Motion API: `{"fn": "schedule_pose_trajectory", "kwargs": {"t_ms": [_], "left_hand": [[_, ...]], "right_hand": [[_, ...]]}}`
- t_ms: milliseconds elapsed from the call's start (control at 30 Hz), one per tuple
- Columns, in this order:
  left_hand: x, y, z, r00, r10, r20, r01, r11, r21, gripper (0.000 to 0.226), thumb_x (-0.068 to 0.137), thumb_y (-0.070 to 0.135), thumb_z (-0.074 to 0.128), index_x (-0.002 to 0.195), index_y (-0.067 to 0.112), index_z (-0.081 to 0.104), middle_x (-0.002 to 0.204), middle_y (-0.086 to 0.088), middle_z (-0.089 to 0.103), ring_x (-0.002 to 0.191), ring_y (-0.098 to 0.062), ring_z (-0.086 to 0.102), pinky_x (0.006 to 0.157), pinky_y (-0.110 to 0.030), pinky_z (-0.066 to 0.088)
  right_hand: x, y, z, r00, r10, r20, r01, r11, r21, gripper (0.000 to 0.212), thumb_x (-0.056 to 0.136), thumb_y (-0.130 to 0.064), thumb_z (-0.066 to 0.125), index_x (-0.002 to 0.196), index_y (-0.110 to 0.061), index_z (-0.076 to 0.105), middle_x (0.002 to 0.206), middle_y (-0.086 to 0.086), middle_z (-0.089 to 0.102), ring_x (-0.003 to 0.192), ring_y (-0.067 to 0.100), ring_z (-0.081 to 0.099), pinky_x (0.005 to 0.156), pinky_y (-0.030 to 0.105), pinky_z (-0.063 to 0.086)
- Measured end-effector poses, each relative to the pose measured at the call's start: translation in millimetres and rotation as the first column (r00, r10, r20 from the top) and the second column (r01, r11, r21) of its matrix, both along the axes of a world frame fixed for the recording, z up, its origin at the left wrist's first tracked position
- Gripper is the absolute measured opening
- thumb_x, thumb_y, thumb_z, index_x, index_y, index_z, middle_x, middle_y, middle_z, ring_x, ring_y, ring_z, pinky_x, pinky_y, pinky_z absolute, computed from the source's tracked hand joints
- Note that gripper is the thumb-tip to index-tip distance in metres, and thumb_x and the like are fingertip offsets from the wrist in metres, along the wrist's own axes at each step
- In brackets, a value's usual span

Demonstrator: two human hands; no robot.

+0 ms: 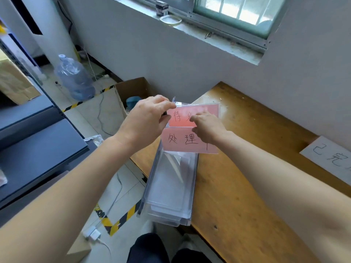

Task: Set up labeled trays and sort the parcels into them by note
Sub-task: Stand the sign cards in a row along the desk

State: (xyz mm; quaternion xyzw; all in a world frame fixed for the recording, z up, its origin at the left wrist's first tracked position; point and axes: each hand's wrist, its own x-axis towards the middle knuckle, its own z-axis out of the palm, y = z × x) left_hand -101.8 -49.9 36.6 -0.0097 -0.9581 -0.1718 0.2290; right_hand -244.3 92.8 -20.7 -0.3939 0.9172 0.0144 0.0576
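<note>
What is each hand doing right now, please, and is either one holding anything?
Left hand: pinched shut on the top edge of the upper pink label.
Right hand: fingers pressed on that same label; whether it grips cannot be told.

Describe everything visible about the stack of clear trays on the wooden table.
The stack of clear trays is long, narrow, transparent plastic, several nested together, lying at the left edge of the wooden table with its near end overhanging. At the far end stand two pink labels with black handwriting, the upper pink label behind the lower pink label. The left hand pinches the upper label's top left corner; the right hand presses fingers against its face. Nothing visibly lies inside.
</note>
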Motion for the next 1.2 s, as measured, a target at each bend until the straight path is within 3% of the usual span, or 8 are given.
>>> {"fn": "schedule_pose_trajectory", "kwargs": {"t_ms": [167, 300, 533, 733, 933, 1200], "left_hand": [[-20.9, -23.8, -14.9, 0.996, -0.046, 0.079, 0.046, 0.999, 0.007, 0.029, 0.089, 0.008, 0.06, 0.117, 0.007, 0.064, 0.116, -0.009, 0.063, 0.102, -0.023, 0.059, 0.087, -0.032, 0.048], [-37.9, -43.1, -22.8, 0.988, -0.096, 0.125, 0.094, 0.995, 0.021, 0.029, 0.09, 0.009, 0.059, 0.118, 0.008, 0.064, 0.116, -0.008, 0.063, 0.103, -0.024, 0.058, 0.087, -0.034, 0.048], [-59.8, -62.3, -34.6, 0.977, -0.16, 0.139, 0.156, 0.987, 0.037, 0.028, 0.09, 0.006, 0.059, 0.116, 0.007, 0.065, 0.114, -0.01, 0.065, 0.098, -0.025, 0.062, 0.085, -0.031, 0.049], [-83.3, -45.3, -39.7, 0.96, -0.233, 0.157, 0.229, 0.973, 0.041, 0.027, 0.087, 0.003, 0.062, 0.113, 0.006, 0.067, 0.109, -0.013, 0.066, 0.095, -0.034, 0.062, 0.081, -0.038, 0.053], [-118.5, -17.5, -52.2, 0.955, -0.125, 0.268, 0.109, 0.991, 0.072, 0.03, 0.092, 0.016, 0.058, 0.121, 0.011, 0.062, 0.117, -0.009, 0.061, 0.102, -0.031, 0.057, 0.085, -0.039, 0.05], [-156.9, -9.6, -88.4, 0.901, 0.026, 0.433, -0.071, 0.994, 0.088, 0.036, 0.093, 0.016, 0.053, 0.129, 0.015, 0.053, 0.127, -0.007, 0.053, 0.111, -0.031, 0.053, 0.091, -0.043, 0.049]], "right_hand": [[-4.7, -15.5, -13.9, 0.994, -0.076, 0.078, 0.072, 0.996, 0.06, 0.027, 0.091, -0.01, 0.053, 0.116, -0.012, 0.061, 0.115, 0.01, 0.06, 0.11, 0.031, 0.052, 0.084, 0.036, 0.046], [-5.0, -23.1, -19.2, 0.976, -0.165, 0.14, 0.163, 0.986, 0.029, 0.024, 0.088, -0.002, 0.05, 0.103, -0.013, 0.067, 0.102, 0.014, 0.063, 0.096, 0.033, 0.058, 0.068, 0.03, 0.04], [-7.0, -5.6, -4.3, 0.92, -0.316, 0.232, 0.335, 0.941, -0.049, 0.027, 0.086, -0.004, 0.051, 0.099, -0.016, 0.071, 0.101, 0.01, 0.066, 0.093, 0.031, 0.059, 0.072, 0.031, 0.046], [-8.9, 41.6, 30.7, 0.896, -0.41, 0.17, 0.435, 0.887, -0.157, 0.024, 0.088, -0.009, 0.053, 0.101, -0.017, 0.072, 0.104, 0.01, 0.068, 0.094, 0.03, 0.061, 0.082, 0.036, 0.051], [-14.9, 95.4, 56.3, 0.87, -0.49, 0.052, 0.483, 0.826, -0.29, 0.027, 0.089, -0.002, 0.05, 0.102, -0.016, 0.07, 0.104, 0.005, 0.068, 0.094, 0.027, 0.062, 0.083, 0.039, 0.052], [-45.1, 148.0, 69.8, 0.816, -0.577, 0.026, 0.529, 0.728, -0.436, 0.026, 0.091, -0.005, 0.05, 0.107, -0.015, 0.068, 0.092, 0.004, 0.067, 0.094, 0.028, 0.06, 0.08, 0.036, 0.051]]}}
